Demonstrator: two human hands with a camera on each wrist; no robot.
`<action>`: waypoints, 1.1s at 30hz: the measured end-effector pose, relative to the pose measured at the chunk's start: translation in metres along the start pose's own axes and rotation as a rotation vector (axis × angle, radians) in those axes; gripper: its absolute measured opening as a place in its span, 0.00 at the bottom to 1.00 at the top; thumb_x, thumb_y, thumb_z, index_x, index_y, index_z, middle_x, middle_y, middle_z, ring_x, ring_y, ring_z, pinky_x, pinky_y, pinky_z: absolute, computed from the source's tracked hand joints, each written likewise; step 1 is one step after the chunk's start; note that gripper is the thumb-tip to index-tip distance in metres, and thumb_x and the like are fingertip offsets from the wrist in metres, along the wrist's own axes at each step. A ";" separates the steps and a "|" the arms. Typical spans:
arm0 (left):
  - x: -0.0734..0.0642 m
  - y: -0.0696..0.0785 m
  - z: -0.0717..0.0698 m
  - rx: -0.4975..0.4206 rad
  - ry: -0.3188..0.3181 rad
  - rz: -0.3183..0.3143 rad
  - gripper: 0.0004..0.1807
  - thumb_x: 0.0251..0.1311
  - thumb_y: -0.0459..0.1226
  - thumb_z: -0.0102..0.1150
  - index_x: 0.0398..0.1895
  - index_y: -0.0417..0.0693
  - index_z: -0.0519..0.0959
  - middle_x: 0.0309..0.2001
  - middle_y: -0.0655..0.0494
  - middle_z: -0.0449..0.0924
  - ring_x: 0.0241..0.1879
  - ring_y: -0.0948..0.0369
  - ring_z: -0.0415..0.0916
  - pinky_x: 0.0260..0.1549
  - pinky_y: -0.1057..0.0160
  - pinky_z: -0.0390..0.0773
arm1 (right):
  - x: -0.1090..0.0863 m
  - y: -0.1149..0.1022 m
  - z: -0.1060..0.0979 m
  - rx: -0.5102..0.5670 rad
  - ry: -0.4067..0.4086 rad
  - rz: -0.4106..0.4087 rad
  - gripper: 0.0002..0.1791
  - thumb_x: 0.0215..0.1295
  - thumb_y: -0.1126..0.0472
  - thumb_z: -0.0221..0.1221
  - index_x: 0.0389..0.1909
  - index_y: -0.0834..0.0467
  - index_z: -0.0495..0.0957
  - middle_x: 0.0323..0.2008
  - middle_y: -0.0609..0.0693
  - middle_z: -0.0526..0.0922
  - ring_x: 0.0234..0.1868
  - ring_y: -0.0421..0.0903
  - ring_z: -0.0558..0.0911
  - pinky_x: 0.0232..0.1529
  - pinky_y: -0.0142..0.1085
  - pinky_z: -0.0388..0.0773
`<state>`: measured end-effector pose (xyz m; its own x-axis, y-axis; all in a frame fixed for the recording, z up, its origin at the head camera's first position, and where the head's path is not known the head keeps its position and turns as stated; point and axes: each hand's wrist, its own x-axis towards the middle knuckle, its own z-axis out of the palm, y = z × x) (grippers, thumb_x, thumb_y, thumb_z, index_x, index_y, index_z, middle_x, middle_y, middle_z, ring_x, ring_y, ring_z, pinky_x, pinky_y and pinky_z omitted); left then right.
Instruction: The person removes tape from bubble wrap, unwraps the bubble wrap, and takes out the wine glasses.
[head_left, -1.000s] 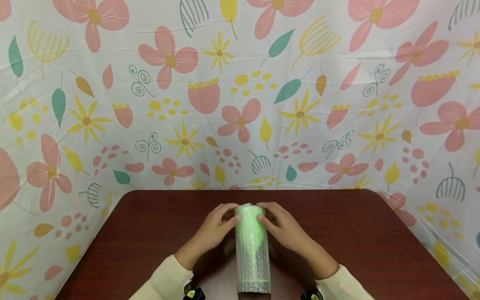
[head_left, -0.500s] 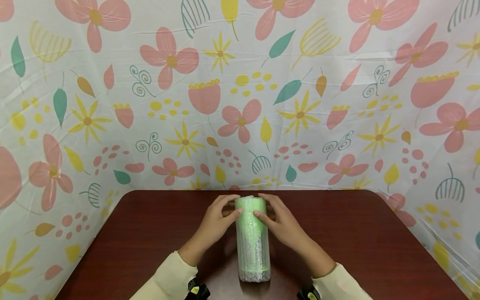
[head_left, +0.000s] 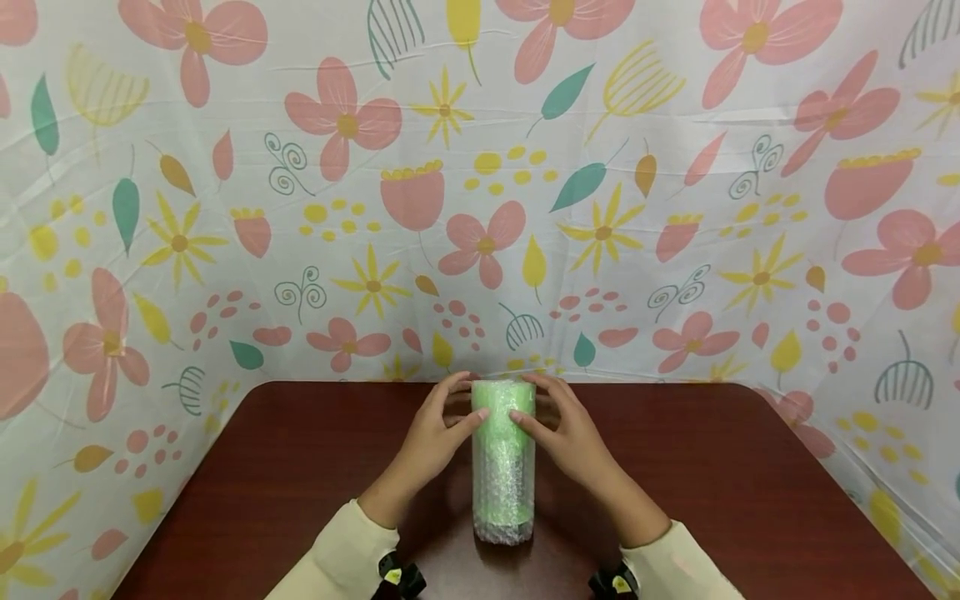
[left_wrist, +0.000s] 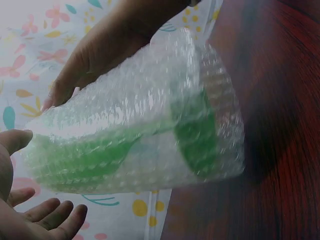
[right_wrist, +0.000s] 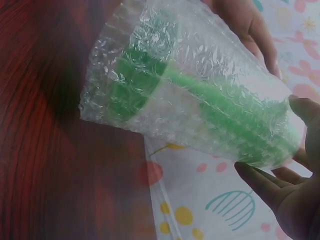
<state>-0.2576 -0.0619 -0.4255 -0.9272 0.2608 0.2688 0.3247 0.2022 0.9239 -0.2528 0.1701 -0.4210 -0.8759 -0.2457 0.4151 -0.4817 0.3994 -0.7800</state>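
A green and whitish cylinder wrapped in clear bubble wrap stands nearly upright in the middle of the head view; what is inside shows only as green bands. My left hand holds its upper left side, the thumb in front. From the other side my right hand holds the upper right, its thumb also in front. In the left wrist view, the left fingers spread beside the bubble-wrapped cylinder. The right wrist view has the right thumb at its top end. Whether its base touches the table cannot be told.
A dark red-brown wooden table lies under the hands. Behind it and at both sides hangs a white cloth printed with flowers and leaves. Cream sleeves and black wrist straps are near the bottom edge.
The wrapped cylinder has risen in the head view, its lower end most of all, and looks more upright. Both hands have moved up with it, still on its upper sides.
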 end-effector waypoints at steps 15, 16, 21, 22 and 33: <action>-0.004 0.000 0.003 -0.081 -0.162 -0.135 0.49 0.67 0.57 0.60 0.81 0.70 0.41 0.76 0.53 0.57 0.72 0.49 0.64 0.61 0.45 0.75 | 0.003 -0.003 0.003 0.111 0.005 -0.056 0.31 0.70 0.58 0.64 0.71 0.46 0.66 0.66 0.54 0.69 0.65 0.61 0.77 0.52 0.41 0.83; -0.004 0.000 0.003 -0.082 -0.163 -0.135 0.48 0.67 0.57 0.60 0.81 0.70 0.41 0.76 0.53 0.58 0.71 0.49 0.65 0.60 0.45 0.75 | 0.003 -0.003 0.003 0.117 0.002 -0.059 0.31 0.70 0.58 0.63 0.72 0.46 0.66 0.66 0.55 0.69 0.65 0.62 0.77 0.52 0.41 0.83; -0.003 0.000 0.003 -0.082 -0.149 -0.122 0.48 0.67 0.56 0.61 0.81 0.70 0.41 0.76 0.53 0.59 0.69 0.51 0.67 0.59 0.47 0.76 | 0.002 -0.003 0.003 0.100 0.016 -0.074 0.32 0.70 0.58 0.64 0.72 0.44 0.66 0.69 0.54 0.68 0.67 0.59 0.75 0.56 0.46 0.81; -0.002 -0.001 0.003 -0.080 -0.140 -0.122 0.48 0.66 0.56 0.61 0.81 0.71 0.42 0.75 0.54 0.59 0.68 0.51 0.67 0.59 0.48 0.76 | 0.002 -0.003 0.003 0.091 0.028 -0.083 0.32 0.69 0.59 0.64 0.72 0.45 0.66 0.69 0.54 0.68 0.67 0.58 0.75 0.57 0.48 0.80; -0.003 -0.002 0.001 -0.072 -0.055 -0.119 0.49 0.64 0.55 0.64 0.81 0.69 0.44 0.74 0.51 0.60 0.65 0.51 0.69 0.54 0.51 0.78 | 0.003 -0.012 0.002 0.039 0.189 -0.095 0.19 0.65 0.68 0.66 0.56 0.62 0.76 0.56 0.59 0.76 0.58 0.54 0.76 0.60 0.53 0.73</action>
<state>-0.2554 -0.0616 -0.4280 -0.9461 0.2910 0.1423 0.1968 0.1673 0.9661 -0.2495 0.1628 -0.4111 -0.8177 -0.1089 0.5653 -0.5642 0.3469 -0.7492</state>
